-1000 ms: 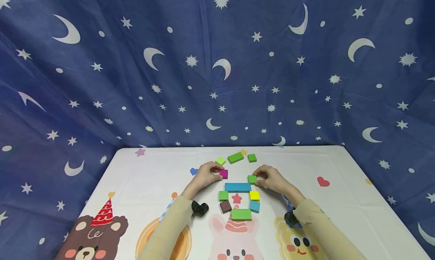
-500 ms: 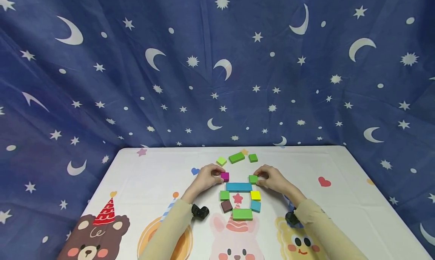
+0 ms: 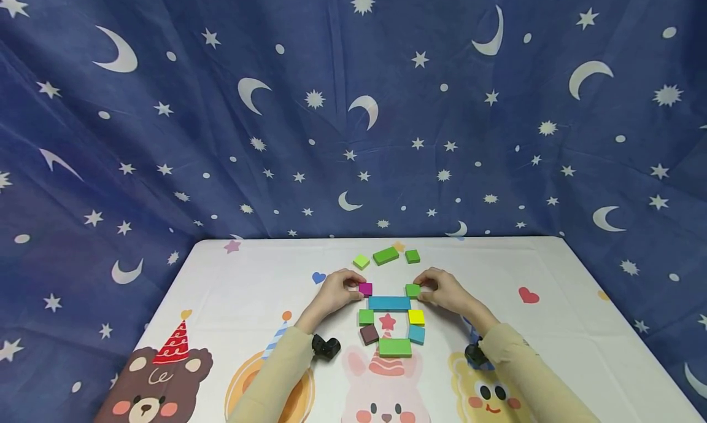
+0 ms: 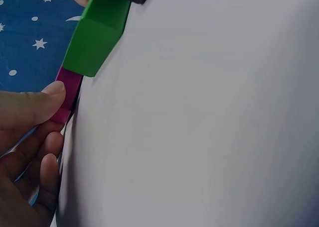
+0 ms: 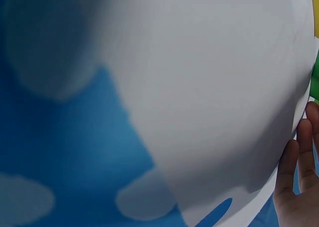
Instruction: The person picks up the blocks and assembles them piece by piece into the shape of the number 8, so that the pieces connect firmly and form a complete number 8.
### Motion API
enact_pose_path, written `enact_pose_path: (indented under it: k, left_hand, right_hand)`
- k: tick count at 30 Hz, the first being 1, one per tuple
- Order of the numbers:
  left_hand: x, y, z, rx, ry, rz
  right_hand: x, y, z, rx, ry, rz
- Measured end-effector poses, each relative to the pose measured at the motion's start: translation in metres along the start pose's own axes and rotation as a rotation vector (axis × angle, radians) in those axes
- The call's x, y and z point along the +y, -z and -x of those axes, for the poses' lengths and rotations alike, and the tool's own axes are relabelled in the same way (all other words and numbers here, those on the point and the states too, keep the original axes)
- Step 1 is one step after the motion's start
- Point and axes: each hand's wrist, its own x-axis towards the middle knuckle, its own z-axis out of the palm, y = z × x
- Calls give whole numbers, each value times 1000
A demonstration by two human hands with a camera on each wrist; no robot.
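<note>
My left hand pinches a small magenta block between thumb and fingers, at the far left end of a long blue block. In the left wrist view the thumb presses on the magenta block, with a green block just beyond it. At the blue block's far right end, my right hand holds a small green block by its right side. The right wrist view shows only some fingers at its edge.
Nearer me lie a green block, a yellow block, a brown block, a light blue block and a long green block. Farther off are a lime block, a green bar and a green cube.
The magenta block has come toward me with my left hand, closing the gap to the long blue block. My right hand stays at its green block. The head view has shifted slightly.
</note>
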Motion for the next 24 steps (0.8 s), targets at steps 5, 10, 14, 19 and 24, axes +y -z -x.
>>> enact_pose_path:
  k: [5,10,14,19,24]
  left_hand:
    - [0,0,1,0,3,3]
    - [0,-1,1,6,1,2]
    - [-1,-1,2,6,-7,0]
    - [-3,-2,3,0,-23,1]
    - [-3,-1,3,0,-20,23]
  right_hand:
    - [0,0,0,-6,3,-1]
    - [1,0,-1,-4,-5,-3]
    - [2,1,-1,-6,6,0]
    - [2,1,0,-8,12,-3]
    - [1,1,0,-7,7,2]
